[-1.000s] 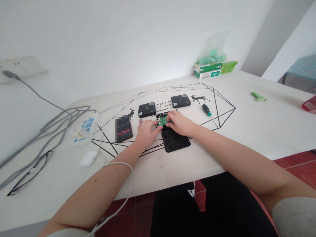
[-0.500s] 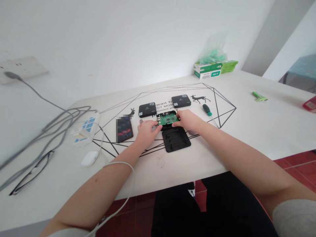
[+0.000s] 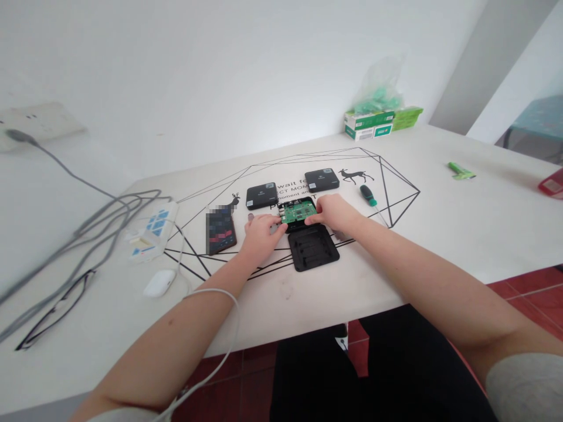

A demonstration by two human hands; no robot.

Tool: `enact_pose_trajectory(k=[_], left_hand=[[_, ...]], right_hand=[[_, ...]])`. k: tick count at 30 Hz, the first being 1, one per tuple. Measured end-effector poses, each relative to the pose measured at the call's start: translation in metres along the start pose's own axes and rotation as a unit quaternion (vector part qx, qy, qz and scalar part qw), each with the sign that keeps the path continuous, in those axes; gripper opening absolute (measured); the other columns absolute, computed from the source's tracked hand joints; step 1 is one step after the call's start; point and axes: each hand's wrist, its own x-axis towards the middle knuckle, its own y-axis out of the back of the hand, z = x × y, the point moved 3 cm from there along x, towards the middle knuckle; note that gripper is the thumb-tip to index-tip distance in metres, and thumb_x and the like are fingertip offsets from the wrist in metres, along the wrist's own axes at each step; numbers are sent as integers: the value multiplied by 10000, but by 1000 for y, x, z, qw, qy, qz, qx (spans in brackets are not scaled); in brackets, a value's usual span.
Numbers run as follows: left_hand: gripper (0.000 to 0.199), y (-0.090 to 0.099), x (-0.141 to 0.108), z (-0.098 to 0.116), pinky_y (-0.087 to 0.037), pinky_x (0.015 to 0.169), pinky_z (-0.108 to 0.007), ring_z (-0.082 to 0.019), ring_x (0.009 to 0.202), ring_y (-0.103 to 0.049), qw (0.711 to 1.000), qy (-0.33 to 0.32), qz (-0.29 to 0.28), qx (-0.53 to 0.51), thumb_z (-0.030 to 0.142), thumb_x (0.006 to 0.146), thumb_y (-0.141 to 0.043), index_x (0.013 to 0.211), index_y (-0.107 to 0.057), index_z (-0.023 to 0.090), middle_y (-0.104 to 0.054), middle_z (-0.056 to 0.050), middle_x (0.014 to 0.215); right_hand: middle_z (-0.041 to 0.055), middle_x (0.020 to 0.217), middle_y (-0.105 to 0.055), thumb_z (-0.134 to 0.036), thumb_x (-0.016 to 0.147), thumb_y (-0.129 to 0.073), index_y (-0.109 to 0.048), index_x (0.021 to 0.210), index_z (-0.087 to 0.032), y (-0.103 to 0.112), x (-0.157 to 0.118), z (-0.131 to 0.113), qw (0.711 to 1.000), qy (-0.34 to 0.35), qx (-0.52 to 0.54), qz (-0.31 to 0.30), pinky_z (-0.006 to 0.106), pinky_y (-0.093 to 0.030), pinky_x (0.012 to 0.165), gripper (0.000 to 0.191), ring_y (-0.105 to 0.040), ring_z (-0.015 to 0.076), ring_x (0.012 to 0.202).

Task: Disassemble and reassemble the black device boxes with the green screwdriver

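Observation:
A green circuit board (image 3: pixel 298 213) sits in an opened black set-top box (image 3: pixel 295 228) on the white table. At the box's left side is my left hand (image 3: pixel 264 234), its thumb on the near corner and its fingers along the side. My right hand (image 3: pixel 333 212) grips the right side, thumb at the front edge, its other fingers partly hidden. Just in front of the box lies its black cover (image 3: pixel 314 248), inner face up. Two closed black boxes stand behind: one at the left (image 3: pixel 261 196) and one at the right (image 3: pixel 322 180).
To the right lies a green-handled screwdriver (image 3: pixel 366 195). On the left are a phone (image 3: pixel 222 230), a power strip (image 3: pixel 153 231), a white earphone case (image 3: pixel 159 283), glasses (image 3: pixel 57 308) and grey cables (image 3: pixel 101 234). Small green boxes (image 3: pixel 369 121) stand against the wall. A white cable crosses my left forearm.
Almost nothing differs. The view has shifted very slightly, and both hands keep their places at the sides of the opened box.

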Motion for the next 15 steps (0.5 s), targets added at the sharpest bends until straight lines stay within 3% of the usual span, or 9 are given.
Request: enact_pose_trajectory(k=[15], left_hand=[[202, 0, 0, 0, -483, 1131, -493, -306, 1232, -682, 1000, 0, 8, -5, 384, 943, -652, 1031, -774, 249, -806, -67, 1185]], right_hand=[[102, 866, -787, -482, 869, -797, -728, 857, -177, -1, -1, 4, 1000, 10, 3, 8, 281, -456, 629, 313, -714, 224, 805]])
